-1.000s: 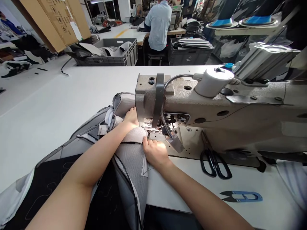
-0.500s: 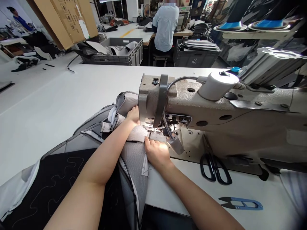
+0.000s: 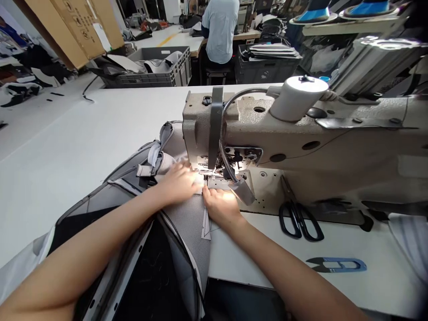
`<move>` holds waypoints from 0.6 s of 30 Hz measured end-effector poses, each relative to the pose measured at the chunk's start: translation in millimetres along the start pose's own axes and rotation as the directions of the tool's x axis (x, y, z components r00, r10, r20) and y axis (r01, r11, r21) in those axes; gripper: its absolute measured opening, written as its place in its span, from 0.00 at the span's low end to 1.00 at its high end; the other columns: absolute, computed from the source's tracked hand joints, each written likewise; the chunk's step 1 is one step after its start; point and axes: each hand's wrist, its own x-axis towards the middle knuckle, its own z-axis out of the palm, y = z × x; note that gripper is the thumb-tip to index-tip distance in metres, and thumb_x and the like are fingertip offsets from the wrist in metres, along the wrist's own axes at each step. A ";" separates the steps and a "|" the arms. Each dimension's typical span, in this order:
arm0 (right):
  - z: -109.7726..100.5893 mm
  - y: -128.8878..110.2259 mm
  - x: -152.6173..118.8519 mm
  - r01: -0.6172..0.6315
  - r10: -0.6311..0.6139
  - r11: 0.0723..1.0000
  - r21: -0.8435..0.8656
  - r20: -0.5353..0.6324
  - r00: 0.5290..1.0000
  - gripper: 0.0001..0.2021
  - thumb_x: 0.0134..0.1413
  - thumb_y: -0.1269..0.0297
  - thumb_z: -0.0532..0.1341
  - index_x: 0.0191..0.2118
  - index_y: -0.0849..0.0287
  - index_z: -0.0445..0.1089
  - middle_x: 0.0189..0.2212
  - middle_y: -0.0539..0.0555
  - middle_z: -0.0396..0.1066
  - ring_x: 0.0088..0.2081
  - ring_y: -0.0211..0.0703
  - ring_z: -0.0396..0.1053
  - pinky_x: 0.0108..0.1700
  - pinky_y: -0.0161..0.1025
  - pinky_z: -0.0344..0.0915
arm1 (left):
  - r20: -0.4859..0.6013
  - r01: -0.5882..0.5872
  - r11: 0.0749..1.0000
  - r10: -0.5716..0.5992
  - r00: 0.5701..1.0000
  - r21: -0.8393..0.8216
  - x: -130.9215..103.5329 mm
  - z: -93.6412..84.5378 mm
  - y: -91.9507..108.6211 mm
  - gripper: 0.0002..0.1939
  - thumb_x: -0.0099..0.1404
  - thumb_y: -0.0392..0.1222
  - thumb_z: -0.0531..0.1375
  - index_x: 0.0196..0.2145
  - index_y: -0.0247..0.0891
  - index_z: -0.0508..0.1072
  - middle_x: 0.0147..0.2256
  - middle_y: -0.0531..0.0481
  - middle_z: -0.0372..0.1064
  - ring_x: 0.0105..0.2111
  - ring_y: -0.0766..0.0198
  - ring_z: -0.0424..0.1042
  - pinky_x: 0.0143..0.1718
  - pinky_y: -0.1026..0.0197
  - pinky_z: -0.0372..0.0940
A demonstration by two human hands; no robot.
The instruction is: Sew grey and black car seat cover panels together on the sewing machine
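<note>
Grey mesh fabric (image 3: pixel 194 223) with dark piping and black panels lies under the head of a beige sewing machine (image 3: pixel 301 138). My left hand (image 3: pixel 180 182) rests on the fabric just left of the needle area; its fingers are blurred, and their hold cannot be made out. In front of the needle plate, my right hand (image 3: pixel 221 203) has its fingers curled together at the fabric's right edge, pinching it. A white strip (image 3: pixel 206 225) with loose thread hangs below those fingertips. The needle itself is hidden behind the machine's guard and lamp.
Black-handled scissors (image 3: pixel 299 218) lie against the machine base, with blue thread snips (image 3: pixel 337 265) nearer on the white table (image 3: pixel 110 116). Behind are grey crates (image 3: pixel 180 67), a cardboard box (image 3: pixel 73 31) and a seated person (image 3: pixel 220 31). Thread cones stand upper right.
My left hand has moved back from beside the machine head toward me, nearer my right hand. The right hand stays at the fabric edge. The whole view has shifted slightly.
</note>
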 end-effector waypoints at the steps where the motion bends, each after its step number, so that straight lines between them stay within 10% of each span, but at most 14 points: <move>1: 0.3 -0.4 -0.7 -0.002 0.002 1.000 -0.004 -0.005 1.000 0.19 0.58 0.75 0.51 0.53 0.69 0.67 0.29 0.60 0.74 0.30 0.43 0.72 0.26 0.36 0.56 | 0.021 -0.016 1.000 0.016 1.000 0.026 -14.0 -2.6 6.2 0.18 0.67 0.50 0.52 0.47 0.37 0.70 0.43 0.41 0.68 0.44 0.51 0.65 0.46 0.50 0.61; 18: -6.5 -5.6 -4.5 0.027 -0.027 0.997 -0.070 0.010 1.000 0.18 0.57 0.78 0.49 0.51 0.70 0.69 0.26 0.59 0.72 0.28 0.44 0.70 0.24 0.38 0.53 | 0.173 -0.024 0.995 0.007 0.985 0.098 -24.1 1.9 16.4 0.20 0.67 0.40 0.52 0.56 0.40 0.65 0.42 0.45 0.71 0.38 0.54 0.71 0.34 0.57 0.64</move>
